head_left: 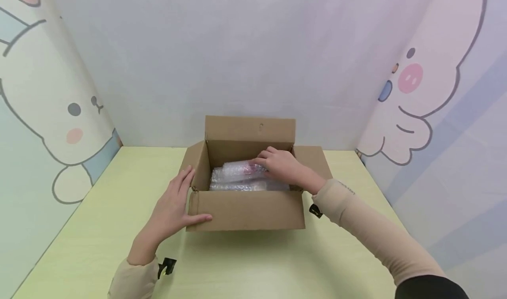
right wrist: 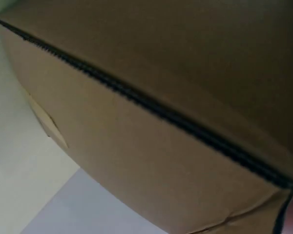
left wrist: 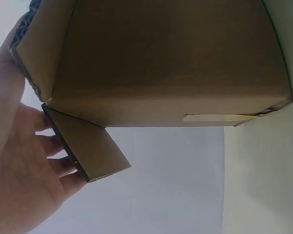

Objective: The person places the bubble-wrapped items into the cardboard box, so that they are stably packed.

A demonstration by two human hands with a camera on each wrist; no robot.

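Note:
An open brown cardboard box [head_left: 245,211] stands on the pale green table [head_left: 99,228], its flaps spread outward. Inside lies a bundle of clear bubble wrap [head_left: 241,178] with something pinkish showing through. My right hand [head_left: 277,162] reaches over the right flap into the box and its fingers rest on the bubble wrap. My left hand [head_left: 174,202] lies flat against the box's left front corner, fingers straight along the left flap and thumb on the front wall. The left wrist view shows the box [left wrist: 166,63] side and that palm [left wrist: 19,165] behind a flap. The right wrist view shows only cardboard [right wrist: 151,122].
White walls with cartoon animal drawings [head_left: 59,127] close in the table on the left, back and right. The box sits near the table's far middle, with bare tabletop in front and to both sides.

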